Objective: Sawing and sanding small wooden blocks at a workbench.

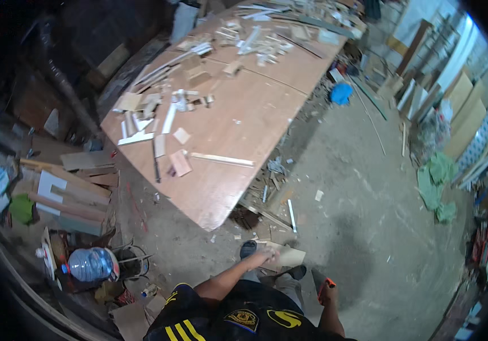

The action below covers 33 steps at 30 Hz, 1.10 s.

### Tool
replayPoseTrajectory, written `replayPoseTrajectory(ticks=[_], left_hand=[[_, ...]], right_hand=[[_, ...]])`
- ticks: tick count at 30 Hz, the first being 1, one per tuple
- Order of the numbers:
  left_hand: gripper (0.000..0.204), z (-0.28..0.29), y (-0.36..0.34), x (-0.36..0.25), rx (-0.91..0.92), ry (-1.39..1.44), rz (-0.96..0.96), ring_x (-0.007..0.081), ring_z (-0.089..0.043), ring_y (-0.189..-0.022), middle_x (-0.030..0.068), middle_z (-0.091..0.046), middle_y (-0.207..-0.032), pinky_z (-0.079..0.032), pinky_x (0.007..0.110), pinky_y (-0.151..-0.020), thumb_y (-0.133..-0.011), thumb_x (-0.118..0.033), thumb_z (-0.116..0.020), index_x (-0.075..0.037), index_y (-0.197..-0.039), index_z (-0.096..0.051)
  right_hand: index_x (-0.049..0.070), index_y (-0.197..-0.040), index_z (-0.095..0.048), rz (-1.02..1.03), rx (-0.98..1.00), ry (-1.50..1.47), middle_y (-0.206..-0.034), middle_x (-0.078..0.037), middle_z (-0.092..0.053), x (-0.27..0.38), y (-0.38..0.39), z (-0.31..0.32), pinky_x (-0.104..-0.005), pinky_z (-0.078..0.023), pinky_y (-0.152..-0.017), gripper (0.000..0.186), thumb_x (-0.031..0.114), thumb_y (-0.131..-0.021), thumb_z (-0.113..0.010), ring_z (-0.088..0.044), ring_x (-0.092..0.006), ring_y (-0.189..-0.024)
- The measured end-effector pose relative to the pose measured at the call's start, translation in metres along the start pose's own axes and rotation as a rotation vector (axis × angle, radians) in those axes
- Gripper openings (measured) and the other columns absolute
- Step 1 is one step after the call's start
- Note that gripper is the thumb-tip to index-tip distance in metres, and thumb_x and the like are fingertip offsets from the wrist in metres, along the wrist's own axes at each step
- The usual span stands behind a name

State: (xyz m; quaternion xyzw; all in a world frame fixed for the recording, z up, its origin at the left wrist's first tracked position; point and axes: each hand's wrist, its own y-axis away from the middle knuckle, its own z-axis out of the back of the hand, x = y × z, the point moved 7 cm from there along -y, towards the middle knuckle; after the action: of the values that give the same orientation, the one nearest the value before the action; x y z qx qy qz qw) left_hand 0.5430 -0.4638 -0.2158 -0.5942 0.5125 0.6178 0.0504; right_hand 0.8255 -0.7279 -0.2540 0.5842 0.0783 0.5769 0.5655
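My right hand (328,294) is low beside my right leg, closed round the orange handle of a hand saw (319,281), whose dark blade points up and to the left. My left hand (263,257) reaches forward over my feet. Its fingers are smeared by motion, so what they do cannot be made out. Beneath and beside it a pale flat board (290,257) lies on the floor between my shoes. Ahead, the brown wooden table (210,199) carries a long light strip (221,159) and a small reddish block (180,163) near its closer end.
Many wood offcuts (249,42) cover the table's far end and left side. Scraps lie along its right edge, with a white strip (292,216) on the floor. A large water bottle (89,265) lies at the left. Boards (463,96) and green cloth (438,184) line the right.
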Motion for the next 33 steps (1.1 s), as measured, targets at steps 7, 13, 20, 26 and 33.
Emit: replayPoseTrajectory(ticks=[7,13,20,26,33], left_hand=[[0.027,0.113,0.093,-0.207,-0.279,0.135,-0.421,0.0119,-0.053,-0.064,0.0040,-0.057,-0.073,-0.042,0.027,-0.060,-0.094,-0.021,-0.043,-0.004,-0.078,-0.056],[0.034,0.163,0.156,-0.287,-0.355,0.172,-0.769,0.0139,-0.046,-0.060,0.0046,-0.050,-0.064,-0.036,0.027,-0.059,-0.094,-0.021,-0.042,-0.004,-0.066,-0.050],[0.042,0.140,0.194,-0.249,-0.250,0.518,-0.753,0.0170,-0.050,-0.066,0.0078,-0.052,-0.068,-0.040,0.031,-0.064,-0.098,-0.028,-0.037,-0.003,-0.070,-0.054],[0.048,0.123,0.246,-0.236,-0.185,0.588,-0.820,0.0196,-0.052,-0.075,0.0097,-0.054,-0.076,-0.041,0.033,-0.073,-0.101,-0.034,-0.028,0.001,-0.081,-0.056],[0.049,0.085,0.314,-0.241,-0.191,0.472,-0.768,0.0158,-0.051,-0.085,0.0054,-0.055,-0.090,-0.040,0.030,-0.080,-0.100,-0.033,-0.030,0.006,-0.109,-0.059]], right_hand=[[0.006,-0.092,-0.059,0.195,-0.149,-0.090,-0.069,-0.004,-0.056,0.003,0.007,0.001,-0.0336,-0.043,-0.056,0.014,0.019,-0.093,-0.057,-0.055,-0.0173,-0.060],[-0.003,-0.114,-0.060,0.343,-0.362,0.042,-0.104,-0.012,-0.065,0.051,0.080,-0.036,-0.0340,-0.049,-0.082,0.028,0.015,-0.094,-0.058,-0.063,-0.0202,-0.094],[-0.005,-0.112,-0.057,0.598,-0.410,0.039,-0.097,-0.009,-0.063,0.062,0.119,-0.056,-0.0336,-0.048,-0.078,0.032,0.022,-0.095,-0.062,-0.059,-0.0184,-0.088],[-0.003,-0.095,-0.060,0.745,-0.350,-0.215,-0.078,-0.003,-0.057,0.056,0.158,-0.083,-0.0285,-0.044,-0.065,0.024,0.021,-0.094,-0.061,-0.051,-0.0109,-0.072],[0.005,-0.081,-0.054,0.738,-0.232,-0.209,-0.060,0.005,-0.043,0.020,0.218,-0.103,-0.0249,-0.032,-0.047,0.021,0.019,-0.096,-0.058,-0.040,-0.0054,-0.051]])
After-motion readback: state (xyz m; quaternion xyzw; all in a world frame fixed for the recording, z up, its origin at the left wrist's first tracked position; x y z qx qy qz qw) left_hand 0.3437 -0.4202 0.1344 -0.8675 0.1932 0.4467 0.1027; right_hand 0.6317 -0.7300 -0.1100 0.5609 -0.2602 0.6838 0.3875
